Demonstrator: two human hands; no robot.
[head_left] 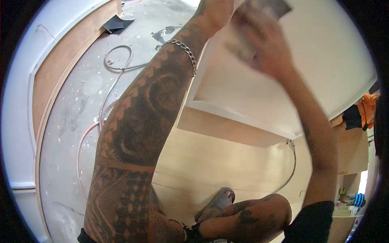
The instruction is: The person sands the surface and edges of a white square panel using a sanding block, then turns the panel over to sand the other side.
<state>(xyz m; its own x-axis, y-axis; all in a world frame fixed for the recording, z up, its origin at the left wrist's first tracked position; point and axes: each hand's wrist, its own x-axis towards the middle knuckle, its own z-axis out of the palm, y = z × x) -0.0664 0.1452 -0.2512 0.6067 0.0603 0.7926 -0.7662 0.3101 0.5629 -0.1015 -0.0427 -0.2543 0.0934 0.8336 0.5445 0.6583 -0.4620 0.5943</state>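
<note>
My right hand [265,50], smeared by motion, is at a large pale panel [324,52]. A dark flat sheet, looking like sandpaper [281,7], sticks out past its fingers, and the hand appears closed on it. Something pale under the palm is too blurred to make out. My left hand [219,16] is at the panel's left edge, near the top of the view. Its fingers are cut off by the frame, so their grip is hidden. A chain bracelet [187,50] circles the left wrist.
Below the panel lies a light wooden surface [210,158], with my bent leg and foot over it. A hose [106,97] loops across the speckled grey floor [87,87]. Black sheets [117,25] lie at upper left. Orange and black cloth [362,113] sits at far right.
</note>
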